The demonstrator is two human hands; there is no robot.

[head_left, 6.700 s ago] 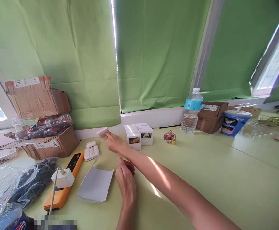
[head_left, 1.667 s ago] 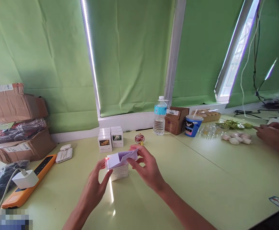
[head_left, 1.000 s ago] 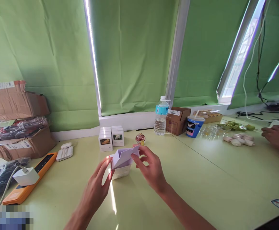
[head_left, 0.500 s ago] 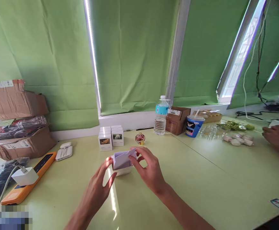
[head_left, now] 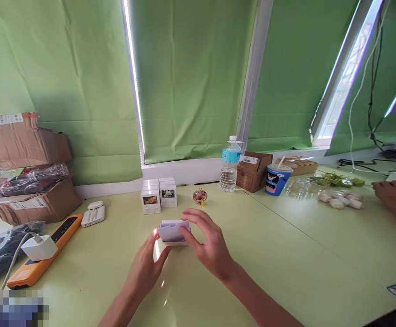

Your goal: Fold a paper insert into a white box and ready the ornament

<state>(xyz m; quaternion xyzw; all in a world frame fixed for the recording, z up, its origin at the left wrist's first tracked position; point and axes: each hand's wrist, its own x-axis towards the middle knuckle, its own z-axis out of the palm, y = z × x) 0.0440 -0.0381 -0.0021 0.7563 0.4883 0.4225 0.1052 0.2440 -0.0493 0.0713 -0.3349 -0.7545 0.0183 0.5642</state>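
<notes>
A: Item in hand?

B: Small white box (head_left: 173, 230), on the bench (head_left: 286, 254) just in front of the stacked picture boxes (head_left: 159, 197). My left hand (head_left: 148, 265) and right hand (head_left: 206, 245) both grasp it, pressing its flap down.

A: Next?

B: I judge the flap needs tucking flush.

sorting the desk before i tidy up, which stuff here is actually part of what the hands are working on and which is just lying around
In hand:
- small white box, held between left hand and right hand
- stacked small white boxes behind it look alike

Lying about:
- water bottle
- blue cup
- orange power strip with white charger
- cardboard boxes
- red trinket
</notes>
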